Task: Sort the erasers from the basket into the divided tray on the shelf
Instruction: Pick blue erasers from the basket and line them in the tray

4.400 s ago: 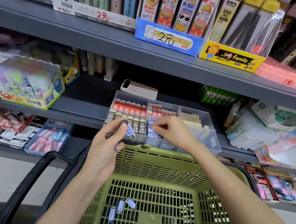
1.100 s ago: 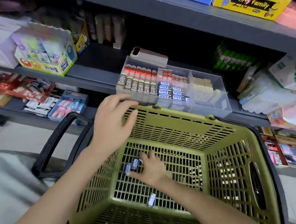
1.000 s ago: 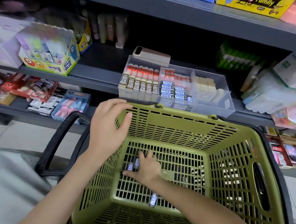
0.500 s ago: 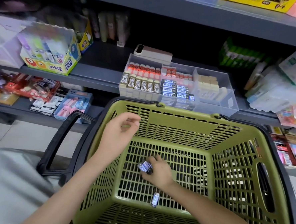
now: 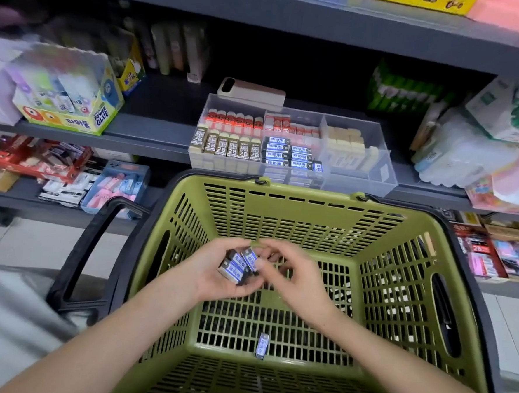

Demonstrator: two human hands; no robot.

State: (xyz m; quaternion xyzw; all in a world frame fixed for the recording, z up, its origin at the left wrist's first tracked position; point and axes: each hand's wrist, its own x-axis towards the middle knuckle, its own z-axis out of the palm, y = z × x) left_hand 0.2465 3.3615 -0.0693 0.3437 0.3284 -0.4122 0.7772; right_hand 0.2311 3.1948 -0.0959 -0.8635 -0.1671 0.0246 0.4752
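held erasers (image 5: 239,263): small bunch w/ blue-white sleeves, lying in the palm of the left hand (image 5: 214,272), above the basket's inside, near its far wall.
left hand: cupped, fingers curled round the bunch, gripping it.
right hand (image 5: 299,277): fingertips up against the top of the bunch; too blurred to tell if they pinch one or only touch.
loose eraser (image 5: 262,345): same blue sleeve, alone on the basket floor, nearer the person, well apart from both hands.
basket (image 5: 305,217): green slotted plastic, black rim, black handle (image 5: 88,246) folded out on the left.
divided tray (image 5: 356,179): clear, on the shelf (image 5: 152,141) just beyond the basket's far rim. Left compt: red-sleeved row at back, "2B" row in front. Middle compt: red ones at back, blue-sleeved stacks in front. Right compt: plain cream blocks.
around: pinkish flat phone-like item (image 5: 251,92) behind the tray; glue box (image 5: 67,93) to the left; green packs (image 5: 401,92) to the right; blue box (image 5: 116,187) w/ pink items on the lower shelf.
room: shop shelving in grey, pale tiled floor (image 5: 30,243) at lower left.
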